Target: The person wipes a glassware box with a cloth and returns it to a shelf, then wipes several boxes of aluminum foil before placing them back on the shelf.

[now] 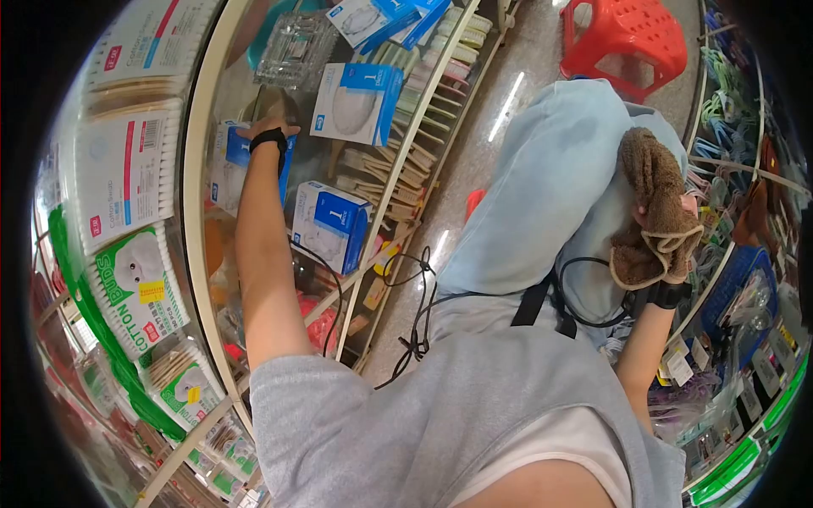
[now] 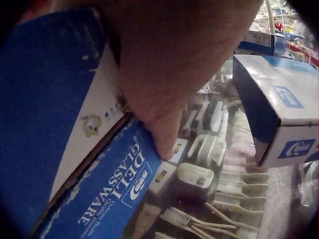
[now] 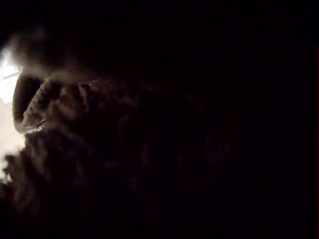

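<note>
My left hand point(image 1: 269, 129) reaches onto the glass shelf and grips the far end of a blue-and-white glassware box point(image 1: 229, 173). In the left wrist view, a fingertip hooks over the edge of this glassware box point(image 2: 112, 184), whose side reads "DELI GLASSWARE"; the rest of the grip is hidden. By my right thigh, my right hand point(image 1: 677, 271) holds a bunched brown cloth point(image 1: 656, 186), which covers most of the fingers. The right wrist view is nearly black, with only folds of the brown cloth point(image 3: 65, 109) showing.
Similar boxes point(image 1: 332, 224) stand beside it, with a clear glass dish point(image 1: 292, 51) farther back. Rows of brushes point(image 1: 398, 169) line the shelf's aisle edge. Cotton swab packs point(image 1: 127, 178) fill the shelf at left. A red stool point(image 1: 627, 42) stands in the aisle; black cables point(image 1: 415, 339) hang across my front.
</note>
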Tool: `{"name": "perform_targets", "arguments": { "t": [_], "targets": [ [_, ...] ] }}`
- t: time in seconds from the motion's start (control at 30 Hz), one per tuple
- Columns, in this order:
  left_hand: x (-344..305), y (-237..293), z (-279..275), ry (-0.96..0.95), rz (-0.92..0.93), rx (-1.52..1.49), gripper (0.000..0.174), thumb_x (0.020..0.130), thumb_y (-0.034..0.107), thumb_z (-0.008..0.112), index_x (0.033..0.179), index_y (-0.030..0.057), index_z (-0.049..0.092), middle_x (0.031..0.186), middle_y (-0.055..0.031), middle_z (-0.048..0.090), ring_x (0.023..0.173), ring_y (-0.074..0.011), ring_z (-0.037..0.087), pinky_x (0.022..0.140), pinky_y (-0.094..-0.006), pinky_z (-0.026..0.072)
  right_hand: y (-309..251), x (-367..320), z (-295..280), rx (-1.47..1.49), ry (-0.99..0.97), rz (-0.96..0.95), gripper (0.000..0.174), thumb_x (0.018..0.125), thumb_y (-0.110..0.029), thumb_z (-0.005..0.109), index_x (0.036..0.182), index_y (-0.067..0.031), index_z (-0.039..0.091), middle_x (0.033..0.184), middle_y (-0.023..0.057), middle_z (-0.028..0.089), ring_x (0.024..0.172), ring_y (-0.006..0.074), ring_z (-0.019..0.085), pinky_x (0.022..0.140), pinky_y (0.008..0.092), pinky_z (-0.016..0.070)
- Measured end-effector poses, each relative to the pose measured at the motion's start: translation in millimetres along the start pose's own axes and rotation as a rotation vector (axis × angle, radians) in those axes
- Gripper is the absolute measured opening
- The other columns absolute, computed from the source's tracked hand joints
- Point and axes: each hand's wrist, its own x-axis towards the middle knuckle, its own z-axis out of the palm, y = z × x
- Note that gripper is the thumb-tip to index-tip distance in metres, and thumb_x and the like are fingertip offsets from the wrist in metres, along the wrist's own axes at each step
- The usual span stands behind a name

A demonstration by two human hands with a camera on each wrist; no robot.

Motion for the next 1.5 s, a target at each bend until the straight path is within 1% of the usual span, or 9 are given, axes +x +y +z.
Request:
{"name": "perform_targets", "arguments": {
  "t": [0.1,0.23,0.33,0.53,0.63,0.8,1.07,1.23,1.5],
  "targets": [
    [16,-10,11,-0.063,0.018,0.036,0.070,0.077,0.058,0.060,0.134,0.0222,0.045,0.141,-0.0044,0.041,0.132,-0.0275,0.036,0.105,-0.0639,0.0130,-7,11,3,0.290,-0.114,0.182,0.048,0.080,-0.024,0.052,0.114,0.0094,0.046,0.103,0.0224,0.059,0.083,0.0327,0.062,0.076,0.0441,0.0551],
    [29,-18,12,-0.061,0.092,0.065,0.069,0.077,0.060,0.058,0.133,0.0208,0.047,0.140,-0.0056,0.042,0.131,-0.0280,0.037,0.105,-0.0630,0.0135,1,4,-17,-0.554,-0.062,-0.137,0.047,0.087,-0.026,0.048,0.121,0.0054,0.041,0.116,0.0222,0.052,0.097,0.0322,0.057,0.085,0.0474,0.0526],
    [13,-22,8,-0.087,0.089,0.116,0.069,0.077,0.060,0.057,0.133,0.0203,0.047,0.140,-0.0062,0.043,0.130,-0.0282,0.038,0.105,-0.0627,0.0138,13,-8,-23,0.264,-0.061,0.006,0.046,0.092,-0.028,0.044,0.124,0.0048,0.037,0.119,0.0218,0.050,0.101,0.0341,0.056,0.086,0.0490,0.0521],
    [-9,-24,6,-0.089,0.048,0.178,0.069,0.078,0.061,0.055,0.132,0.0191,0.048,0.139,-0.0073,0.043,0.129,-0.0285,0.039,0.105,-0.0623,0.0144,7,-9,-31,-0.273,-0.063,-0.117,0.049,0.089,-0.032,0.049,0.120,0.0058,0.039,0.111,0.0218,0.054,0.098,0.0332,0.057,0.085,0.0441,0.0516],
    [-11,-25,13,0.075,0.044,0.063,0.068,0.078,0.061,0.054,0.131,0.0185,0.049,0.140,-0.0084,0.043,0.129,-0.0289,0.039,0.105,-0.0617,0.0147,26,-2,-64,-1.275,0.018,-0.524,0.049,0.085,-0.030,0.052,0.116,0.0075,0.042,0.107,0.0213,0.057,0.093,0.0295,0.059,0.083,0.0400,0.0501],
    [-22,-12,46,0.517,0.175,-0.288,0.073,0.077,0.056,0.057,0.135,0.0135,0.043,0.144,-0.0173,0.032,0.132,-0.0369,0.030,0.107,-0.0563,0.0165,-3,-2,-23,0.016,-0.091,-0.010,0.049,0.080,-0.023,0.049,0.114,0.0124,0.044,0.105,0.0245,0.057,0.090,0.0317,0.058,0.084,0.0415,0.0499],
    [-110,1,24,0.101,-0.095,-0.704,0.101,0.068,0.057,0.069,0.135,-0.0082,0.030,0.144,-0.0287,0.020,0.130,-0.0444,0.029,0.105,-0.0467,0.0287,-7,3,-14,0.267,-0.146,0.121,0.052,0.079,-0.023,0.049,0.115,0.0133,0.043,0.101,0.0256,0.056,0.087,0.0322,0.056,0.080,0.0393,0.0500],
    [-165,0,78,-0.219,0.209,-0.688,0.138,0.049,0.053,0.083,0.144,0.0005,-0.002,0.145,-0.0355,0.006,0.135,-0.0482,0.010,0.110,-0.0472,0.0177,-8,10,-14,0.396,-0.278,0.206,0.052,0.078,-0.024,0.049,0.115,0.0131,0.043,0.100,0.0253,0.056,0.084,0.0315,0.056,0.077,0.0375,0.0499],
    [-188,-4,100,-0.135,0.203,-0.551,0.143,0.039,0.046,0.089,0.147,0.0184,0.000,0.146,-0.0339,-0.001,0.133,-0.0538,0.010,0.108,-0.0549,0.0146,-12,13,-19,0.472,-0.444,0.249,0.057,0.076,-0.025,0.051,0.117,0.0138,0.041,0.102,0.0261,0.055,0.082,0.0319,0.055,0.075,0.0365,0.0508]
  ]
}}
